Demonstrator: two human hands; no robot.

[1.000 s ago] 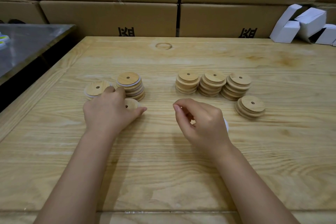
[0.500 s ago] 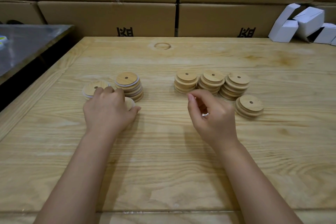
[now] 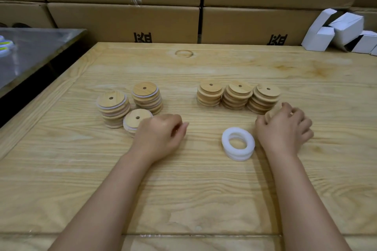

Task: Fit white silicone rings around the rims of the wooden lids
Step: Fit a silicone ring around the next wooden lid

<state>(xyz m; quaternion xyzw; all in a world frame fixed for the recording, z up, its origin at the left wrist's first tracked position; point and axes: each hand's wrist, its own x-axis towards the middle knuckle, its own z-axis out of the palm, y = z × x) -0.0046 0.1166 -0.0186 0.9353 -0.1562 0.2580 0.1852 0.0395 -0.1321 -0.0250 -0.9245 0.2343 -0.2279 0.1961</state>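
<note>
White silicone rings (image 3: 238, 144) lie in one low stack on the wooden table (image 3: 183, 189), between the two hands and just inboard of the right hand (image 3: 285, 128). They are flat, matt and translucent. The layers merge, so no exact count is possible.

Right hand: blurred, fingers curled downward over a low stack of plain lids (image 3: 269, 115), of which only a sliver of edge shows. Whether the fingers grip it cannot be told.

Left hand (image 3: 161, 134): knuckles up, fingers loosely curled, nothing seen in it. Its outer edge overlaps a short stack of ringed lids (image 3: 135, 120), hiding the near rim.

Beyond the left hand stand two taller stacks of ringed lids (image 3: 113, 108) and (image 3: 146, 97), with white bands showing between the discs. That makes three ringed stacks.

Beyond the right hand, and inboard of it, stand three stacks of bare lids (image 3: 210, 94), (image 3: 237, 96) and (image 3: 265, 99). Each lid is a round, pale-grained wooden disc with a small centre hole.

Farthest back is a wall of brown cardboard boxes (image 3: 122, 22), its printing cut off at the top. Small white cartons (image 3: 344, 28) lie beyond the right hand, partly out of frame. A metal surface (image 3: 36, 47) lies far out past the left hand.
</note>
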